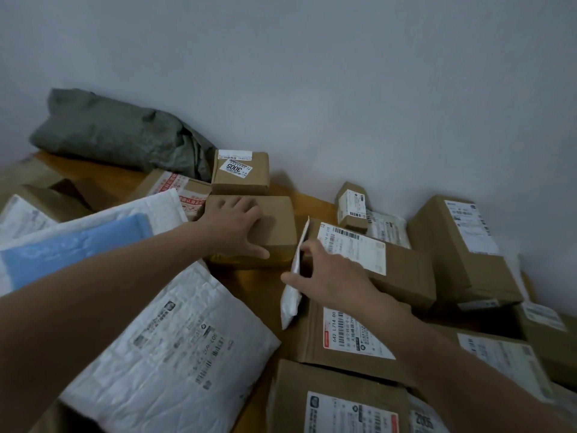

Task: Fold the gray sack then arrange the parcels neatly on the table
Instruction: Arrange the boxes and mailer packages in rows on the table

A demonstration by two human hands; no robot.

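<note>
Two hands work among the parcels: your left hand presses flat and open on a plain brown box, steadying it, while your right hand pinches a white mailer upright. Gray sack lies folded at the bench back, against the wall.

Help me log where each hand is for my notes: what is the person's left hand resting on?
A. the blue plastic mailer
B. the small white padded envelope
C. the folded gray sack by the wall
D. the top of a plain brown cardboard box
D: the left hand lies palm down on the plain brown cardboard box, while the right hand grips the small white padded envelope.
</note>
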